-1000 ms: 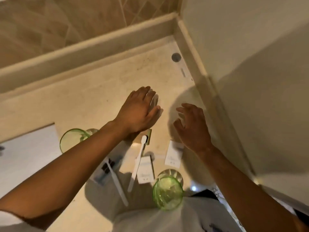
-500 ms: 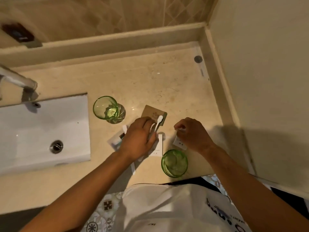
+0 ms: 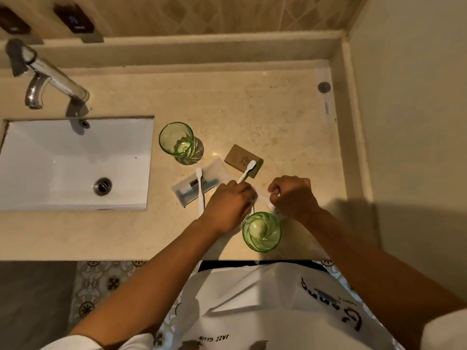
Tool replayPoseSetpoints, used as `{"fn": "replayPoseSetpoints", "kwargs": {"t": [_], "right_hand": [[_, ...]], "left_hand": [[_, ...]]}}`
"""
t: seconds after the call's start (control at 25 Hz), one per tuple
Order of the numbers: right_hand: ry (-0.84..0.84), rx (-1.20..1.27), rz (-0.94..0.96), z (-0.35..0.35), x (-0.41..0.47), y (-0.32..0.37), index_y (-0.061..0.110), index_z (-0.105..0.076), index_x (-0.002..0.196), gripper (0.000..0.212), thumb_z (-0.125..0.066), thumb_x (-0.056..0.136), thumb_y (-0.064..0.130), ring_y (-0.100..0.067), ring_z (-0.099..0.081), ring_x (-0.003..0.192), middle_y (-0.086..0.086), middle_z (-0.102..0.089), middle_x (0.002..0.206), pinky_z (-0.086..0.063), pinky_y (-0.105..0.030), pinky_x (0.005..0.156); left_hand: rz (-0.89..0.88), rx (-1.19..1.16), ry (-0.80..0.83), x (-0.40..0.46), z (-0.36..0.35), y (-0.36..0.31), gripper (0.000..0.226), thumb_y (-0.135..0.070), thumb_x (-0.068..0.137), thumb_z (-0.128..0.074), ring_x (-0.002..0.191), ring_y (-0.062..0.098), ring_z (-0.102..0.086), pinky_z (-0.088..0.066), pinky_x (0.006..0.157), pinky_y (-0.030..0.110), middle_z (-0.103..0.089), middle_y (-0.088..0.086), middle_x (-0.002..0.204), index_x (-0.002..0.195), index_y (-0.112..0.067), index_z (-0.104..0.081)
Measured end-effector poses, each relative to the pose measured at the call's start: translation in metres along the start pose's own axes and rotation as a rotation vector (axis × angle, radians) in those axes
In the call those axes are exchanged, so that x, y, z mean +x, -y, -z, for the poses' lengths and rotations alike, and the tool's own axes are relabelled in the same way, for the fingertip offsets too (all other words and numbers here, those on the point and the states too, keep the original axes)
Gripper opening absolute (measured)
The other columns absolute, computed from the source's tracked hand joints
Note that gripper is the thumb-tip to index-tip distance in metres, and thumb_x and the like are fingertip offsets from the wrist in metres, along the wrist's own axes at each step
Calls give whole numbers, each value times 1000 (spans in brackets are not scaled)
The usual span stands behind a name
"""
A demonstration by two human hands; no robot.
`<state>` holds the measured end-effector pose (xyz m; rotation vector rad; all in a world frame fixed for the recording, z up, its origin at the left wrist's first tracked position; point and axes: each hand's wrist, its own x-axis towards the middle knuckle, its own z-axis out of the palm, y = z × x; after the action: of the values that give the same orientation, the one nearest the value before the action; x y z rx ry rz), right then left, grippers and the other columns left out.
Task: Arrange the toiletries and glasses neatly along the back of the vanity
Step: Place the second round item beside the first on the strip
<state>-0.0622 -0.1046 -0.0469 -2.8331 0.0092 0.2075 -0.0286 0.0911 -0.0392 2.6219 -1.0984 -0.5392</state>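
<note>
Near glass (image 3: pixel 261 232) stands at the front edge. Both hands have dropped from the open counter onto the small white packets: left hand (image 3: pixel 228 207) curled over one beside a toothbrush (image 3: pixel 246 171), right hand (image 3: pixel 294 198) pinching another. Far glass (image 3: pixel 177 142) mid-counter. Back of vanity (image 3: pixel 227 79) unfilled; gathering just starting.

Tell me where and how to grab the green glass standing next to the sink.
Grip the green glass around its side wall, probably just below the rim, coming from the right or from above. It stands upright with its mouth open and bare counter behind it; the sink lies to its left and a toiletry packet in front.
</note>
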Motion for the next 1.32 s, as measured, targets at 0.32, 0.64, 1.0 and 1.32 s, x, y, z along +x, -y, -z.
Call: {"fn": "replayPoseSetpoints", "kwargs": {"t": [0.32,0.64,1.0,1.32], "right_hand": [[118,-24,-47,-13,-7,10,3,-70,94,45,-86,59,26,-38,-63,76,-18,-67,86,-46,-41,68],[186,26,-43,-24,7,-6,10,-68,105,34,-72,83,35,-31,-62,98,-10,-70,102,-36,-34,82],[137,409,-145,4,5,-18,6,-70,78,8,-74,77,13,-26,-55,64,-5,-64,67,-48,-33,62],[191,783,-456,39,8,-40,23,-69,76,12,-74,75,12,-9,-57,67,9,-65,72,-46,-19,56]], "left_hand": [[180,-43,-10,-19,-7,-11,40,-32,97,-53,106,33,-53,-45,82,43,-54,9,121,136,-23,-57],[163,-24,-80,-30,-6,3,22,-29,95,-58,90,35,-57,-44,73,39,-59,12,96,105,-17,-74],[285,-190,-150,2,-4,6,51,-28,92,-65,103,39,-59,-51,84,45,-57,19,121,138,-9,-53],[547,-621,-283,49,21,12,42,-25,90,-67,107,30,-57,-40,83,28,-58,16,120,126,-9,-54]]}}
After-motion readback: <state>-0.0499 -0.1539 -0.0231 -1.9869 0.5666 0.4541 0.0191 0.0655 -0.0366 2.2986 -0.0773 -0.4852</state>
